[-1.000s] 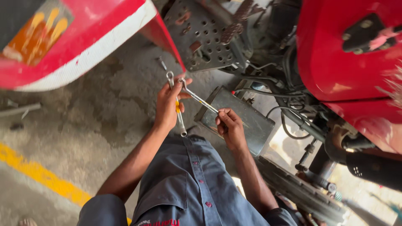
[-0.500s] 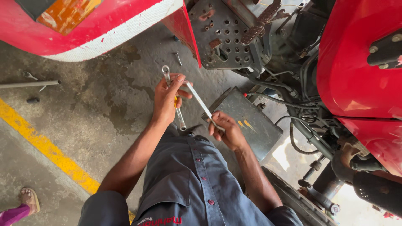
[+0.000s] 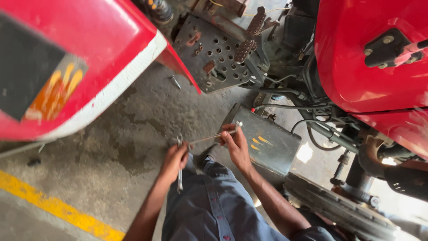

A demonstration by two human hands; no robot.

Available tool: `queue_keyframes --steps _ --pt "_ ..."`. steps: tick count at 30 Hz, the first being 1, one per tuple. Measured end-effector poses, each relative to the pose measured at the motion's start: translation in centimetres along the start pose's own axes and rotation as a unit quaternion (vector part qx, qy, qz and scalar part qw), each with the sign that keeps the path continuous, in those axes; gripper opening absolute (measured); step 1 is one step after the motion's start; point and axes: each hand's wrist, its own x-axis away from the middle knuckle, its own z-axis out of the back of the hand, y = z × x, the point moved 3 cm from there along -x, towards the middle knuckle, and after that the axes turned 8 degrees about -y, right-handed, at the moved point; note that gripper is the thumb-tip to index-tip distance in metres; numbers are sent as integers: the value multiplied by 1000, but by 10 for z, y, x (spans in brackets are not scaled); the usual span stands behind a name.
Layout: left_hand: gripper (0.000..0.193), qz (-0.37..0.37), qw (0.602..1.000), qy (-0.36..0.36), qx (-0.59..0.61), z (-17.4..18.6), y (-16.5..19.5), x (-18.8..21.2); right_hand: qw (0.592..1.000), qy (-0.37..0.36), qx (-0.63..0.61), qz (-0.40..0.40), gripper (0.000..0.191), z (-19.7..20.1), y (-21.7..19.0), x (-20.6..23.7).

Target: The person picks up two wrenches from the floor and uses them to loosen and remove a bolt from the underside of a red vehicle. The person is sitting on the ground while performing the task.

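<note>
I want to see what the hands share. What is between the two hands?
In the head view, a thin metal rod runs from the left hand, which also grips a wrench, to the right hand. Behind it is concrete floor.

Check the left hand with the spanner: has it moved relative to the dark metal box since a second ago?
Yes. The left hand with the spanner has dropped toward the person's lap, now lower than the dark metal box top corner and farther from it.

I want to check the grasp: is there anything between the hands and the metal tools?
Nothing visible. The left hand wraps directly around a spanner, and the right hand holds a thin metal rod with bare fingers. The grip surfaces themselves are hidden.
</note>
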Motion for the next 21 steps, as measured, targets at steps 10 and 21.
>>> queue_keyframes --steps 10,21 --pt "40 100 966 -83 -224 87 1 -83 929 136 -249 -240 30 -51 185 -78" --pt "26 -71 980 -27 184 148 -35 -337 902 70 -211 -370 23 -67 466 -117"
